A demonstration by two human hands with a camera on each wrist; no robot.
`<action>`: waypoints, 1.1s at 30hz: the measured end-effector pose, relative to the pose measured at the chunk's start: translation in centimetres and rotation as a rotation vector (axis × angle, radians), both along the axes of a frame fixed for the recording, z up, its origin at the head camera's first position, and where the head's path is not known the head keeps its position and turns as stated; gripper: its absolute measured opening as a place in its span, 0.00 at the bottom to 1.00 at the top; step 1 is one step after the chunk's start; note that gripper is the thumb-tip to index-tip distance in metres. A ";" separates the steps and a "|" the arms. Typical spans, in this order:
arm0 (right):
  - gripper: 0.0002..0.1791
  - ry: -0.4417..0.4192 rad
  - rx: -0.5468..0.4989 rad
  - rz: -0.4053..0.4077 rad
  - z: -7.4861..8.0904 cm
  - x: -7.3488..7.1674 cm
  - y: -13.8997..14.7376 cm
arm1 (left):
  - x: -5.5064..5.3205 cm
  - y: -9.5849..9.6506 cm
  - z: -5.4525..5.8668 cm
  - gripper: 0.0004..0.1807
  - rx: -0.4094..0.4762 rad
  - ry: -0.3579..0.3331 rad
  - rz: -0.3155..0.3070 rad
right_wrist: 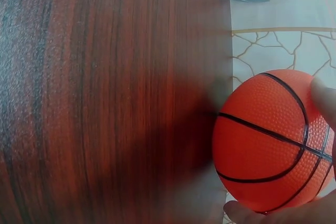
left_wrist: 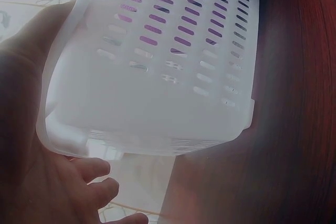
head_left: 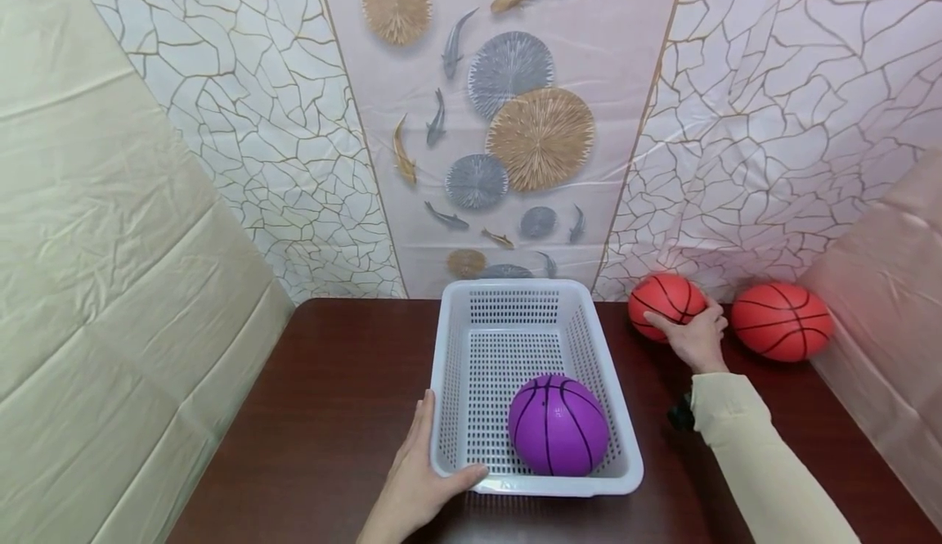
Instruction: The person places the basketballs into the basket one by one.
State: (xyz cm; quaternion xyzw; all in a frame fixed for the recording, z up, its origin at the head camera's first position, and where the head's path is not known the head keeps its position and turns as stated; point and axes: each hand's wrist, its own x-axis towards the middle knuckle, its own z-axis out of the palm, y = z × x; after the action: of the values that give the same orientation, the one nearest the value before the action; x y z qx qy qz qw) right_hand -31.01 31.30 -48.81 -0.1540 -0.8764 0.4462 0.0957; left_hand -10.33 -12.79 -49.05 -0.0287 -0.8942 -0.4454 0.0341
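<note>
A white perforated plastic basket (head_left: 454,380) stands on the table, with a purple mini basketball (head_left: 558,425) inside at its near right. My left hand (head_left: 415,478) holds the basket's near left corner, thumb over the front rim and fingers along the left side. In the left wrist view, purple shows through the slots of the basket wall (left_wrist: 131,98). At the back right, my right hand (head_left: 699,338) grips a red mini basketball (head_left: 665,298) between thumb and fingers. The right wrist view shows this red ball (right_wrist: 262,140) close up; whether it touches the table cannot be told.
A second red mini basketball (head_left: 782,321) sits to the right of my right hand, by the right-hand cloth. Patterned cloth (head_left: 736,159) hangs behind the dark wooden table (head_left: 331,413). Plain cloth (head_left: 96,323) borders the left side.
</note>
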 end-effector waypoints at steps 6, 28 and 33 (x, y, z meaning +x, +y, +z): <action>0.61 0.060 0.027 0.020 -0.1 -0.1 0.3 | -0.1 0.0 0.1 0.69 -0.009 -0.006 -0.006; 0.62 0.060 -0.052 -0.041 -0.2 0.4 0.0 | -0.1 0.0 -0.1 0.69 -0.007 -0.021 0.005; 0.63 0.024 -0.096 -0.056 -0.4 0.6 0.1 | 0.0 0.0 0.0 0.69 -0.001 -0.017 0.004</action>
State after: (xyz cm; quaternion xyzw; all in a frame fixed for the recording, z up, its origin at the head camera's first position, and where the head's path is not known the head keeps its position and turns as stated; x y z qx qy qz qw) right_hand -30.39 31.42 -49.25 -0.1773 -0.8482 0.4867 0.1109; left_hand -10.30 -12.77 -49.10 -0.0233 -0.8947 -0.4453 0.0273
